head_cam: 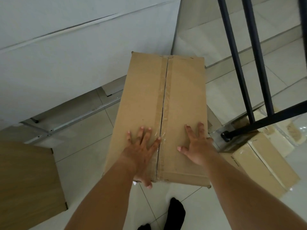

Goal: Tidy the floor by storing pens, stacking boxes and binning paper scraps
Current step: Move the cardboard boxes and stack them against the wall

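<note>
A long cardboard box [159, 117] occupied the centre of the frame, its top face toward the camera, flaps closed and sealed with clear tape [164, 103] running along the centre seam. Whatever supported the box from below was hidden from view; a cardboard edge showed just beyond its right side.

Both hands lay flat and open on the near end of the box top, fingers spread, gripping nothing. The left hand [142, 146] rested just left of the seam, its thumb hanging over the near edge. The right hand [197, 145] rested right of the seam, close to the right edge of the box.

At lower right, a second cardboard box [259, 165] with tape bands and a small printed mark lay on the tiled floor [86, 135]. A dark metal frame [245, 80] of bars rose from its foot beside that box toward the upper right. At lower left, a plain flat-faced brown box [28, 183] sat on the floor. A white panel [66, 55] filled the upper left, with a metal rail [79, 120] beneath it. Feet in black socks [174, 213] stood on the tiles at bottom centre.
</note>
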